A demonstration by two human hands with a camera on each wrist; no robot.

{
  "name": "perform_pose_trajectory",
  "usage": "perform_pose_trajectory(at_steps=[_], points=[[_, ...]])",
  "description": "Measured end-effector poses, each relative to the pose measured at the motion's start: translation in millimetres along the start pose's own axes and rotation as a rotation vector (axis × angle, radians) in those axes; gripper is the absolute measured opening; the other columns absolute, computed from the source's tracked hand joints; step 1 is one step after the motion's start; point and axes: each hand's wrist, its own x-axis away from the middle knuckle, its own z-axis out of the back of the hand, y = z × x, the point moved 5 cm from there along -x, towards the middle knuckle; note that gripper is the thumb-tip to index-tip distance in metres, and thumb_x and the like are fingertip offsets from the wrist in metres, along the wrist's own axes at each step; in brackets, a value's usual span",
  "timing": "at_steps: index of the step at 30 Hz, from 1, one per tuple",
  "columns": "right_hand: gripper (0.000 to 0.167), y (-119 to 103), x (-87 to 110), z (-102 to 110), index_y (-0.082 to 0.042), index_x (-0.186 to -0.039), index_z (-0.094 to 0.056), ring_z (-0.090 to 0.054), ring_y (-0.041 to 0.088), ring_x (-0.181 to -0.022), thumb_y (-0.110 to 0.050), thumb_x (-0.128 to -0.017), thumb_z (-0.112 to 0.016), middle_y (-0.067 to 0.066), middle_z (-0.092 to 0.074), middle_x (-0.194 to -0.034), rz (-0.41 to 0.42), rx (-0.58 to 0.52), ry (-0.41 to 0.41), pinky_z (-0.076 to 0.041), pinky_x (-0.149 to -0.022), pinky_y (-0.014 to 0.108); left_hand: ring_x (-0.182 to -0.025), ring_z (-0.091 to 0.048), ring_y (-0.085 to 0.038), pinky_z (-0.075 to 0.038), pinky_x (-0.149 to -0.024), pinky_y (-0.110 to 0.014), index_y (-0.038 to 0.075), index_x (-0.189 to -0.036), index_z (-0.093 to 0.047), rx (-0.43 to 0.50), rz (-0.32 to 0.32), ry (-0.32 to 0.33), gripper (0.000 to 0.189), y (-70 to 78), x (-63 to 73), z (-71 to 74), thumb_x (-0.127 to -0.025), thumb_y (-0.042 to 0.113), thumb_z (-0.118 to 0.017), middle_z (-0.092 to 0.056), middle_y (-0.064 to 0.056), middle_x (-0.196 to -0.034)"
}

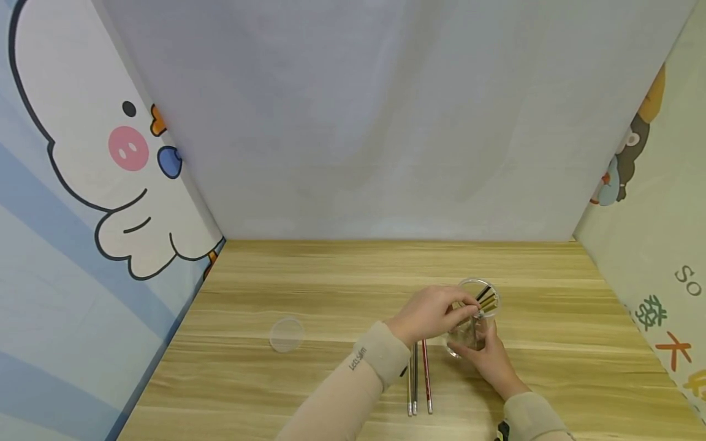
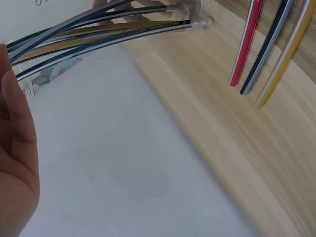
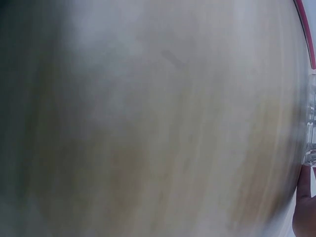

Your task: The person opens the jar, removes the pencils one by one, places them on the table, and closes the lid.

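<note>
A clear jar [image 1: 466, 335] stands on the right side of the table, holding several pencils [image 2: 103, 42] with dark and yellow barrels. My right hand [image 1: 494, 361] grips it low on the side, thumb and fingers spread around the wall. Over the jar's mouth, my left hand [image 1: 436, 313] pinches the end of a dark pencil that reaches down inside. In the left wrist view, the left fingers [image 2: 19, 113] are at the pencil ends by the rim. The right wrist view catches only the jar's edge [image 3: 310, 118] and part of the right hand [image 3: 305, 210].
A red pencil [image 1: 427, 376], a dark pencil [image 2: 266, 49] and a yellow pencil [image 2: 286, 54] lie side by side left of the jar, partly under the left forearm. A clear round lid [image 1: 287, 334] lies farther left on the wooden table [image 1: 231, 392]. Printed cloth walls surround the table.
</note>
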Motion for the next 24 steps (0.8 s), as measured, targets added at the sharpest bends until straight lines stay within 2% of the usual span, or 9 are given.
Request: perform_pose_trajectory(at_steps=[2, 7, 11, 13, 17, 20, 24], points=[[0.097, 0, -0.4, 0, -0.016, -0.156, -0.005, -0.042, 0.043, -0.134, -0.023, -0.089, -0.075, 0.023, -0.032, -0.156, -0.006, 0.008, 0.002, -0.034, -0.109, 0.058, -0.054, -0.043, 0.004, -0.038, -0.056, -0.008, 0.018, -0.115, -0.073, 0.048, 0.057, -0.038, 0.024, -0.9, -1.9, 0.8, -0.102, 0.030, -0.057, -0.075, 0.005, -0.094], [0.094, 2, -1.3, 0, -0.011, -0.154, -0.008, -0.045, 0.042, -0.132, -0.024, -0.089, -0.075, 0.025, -0.036, -0.153, -0.029, 0.031, 0.009, -0.035, -0.108, 0.053, -0.046, -0.036, -0.001, -0.036, -0.049, -0.014, 0.019, -0.115, -0.074, 0.155, 0.209, -0.121, 0.024, -1.5, -6.3, 3.6, -0.101, 0.030, -0.058, -0.073, 0.006, -0.086], [0.092, 3, -1.5, 0, -0.010, -0.153, -0.010, -0.047, 0.040, -0.131, -0.025, -0.089, -0.075, 0.025, -0.039, -0.151, -0.044, 0.050, 0.008, -0.038, -0.105, 0.045, -0.056, -0.047, 0.002, -0.041, -0.057, -0.012, 0.018, -0.112, -0.075, 0.181, 0.242, -0.138, 0.023, -0.8, -8.7, 4.4, -0.100, 0.029, -0.059, -0.075, 0.009, -0.094], [0.094, 3, -1.1, 0, -0.010, -0.154, -0.008, -0.047, 0.039, -0.130, -0.026, -0.089, -0.075, 0.025, -0.038, -0.152, -0.046, 0.056, 0.006, -0.040, -0.103, 0.040, -0.058, -0.053, 0.002, -0.044, -0.061, -0.012, 0.017, -0.111, -0.075, 0.199, 0.246, -0.144, 0.023, -0.7, -9.4, 4.0, -0.100, 0.030, -0.060, -0.075, 0.007, -0.091], [0.096, 2, -0.2, 1, -0.012, -0.156, -0.006, -0.048, 0.037, -0.129, -0.025, -0.090, -0.075, 0.024, -0.038, -0.152, -0.043, 0.063, 0.012, -0.041, -0.100, 0.031, -0.052, -0.058, -0.003, -0.046, -0.063, -0.012, 0.014, -0.108, -0.075, 0.267, 0.270, -0.156, 0.022, -1.3, -10.8, 2.9, -0.099, 0.029, -0.062, -0.074, 0.001, -0.081], [0.095, 1, 0.7, 1, -0.010, -0.155, -0.008, -0.048, 0.038, -0.129, -0.024, -0.089, -0.075, 0.025, -0.039, -0.151, -0.036, 0.074, 0.022, -0.041, -0.102, 0.036, -0.048, -0.057, -0.006, -0.047, -0.064, -0.012, 0.013, -0.105, -0.076, 0.315, 0.307, -0.160, 0.020, -2.0, -12.0, 3.0, -0.097, 0.027, -0.065, -0.074, -0.003, -0.079], [0.098, 1, 1.0, 1, -0.011, -0.155, -0.005, -0.041, 0.042, -0.134, -0.023, -0.089, -0.075, 0.028, -0.032, -0.155, -0.036, 0.057, 0.018, -0.036, -0.109, 0.054, -0.052, -0.063, -0.012, -0.050, -0.063, -0.015, 0.013, -0.099, -0.076, 0.387, 0.366, -0.151, 0.016, -3.1, -14.0, 3.4, -0.095, 0.025, -0.068, -0.074, -0.001, -0.085]])
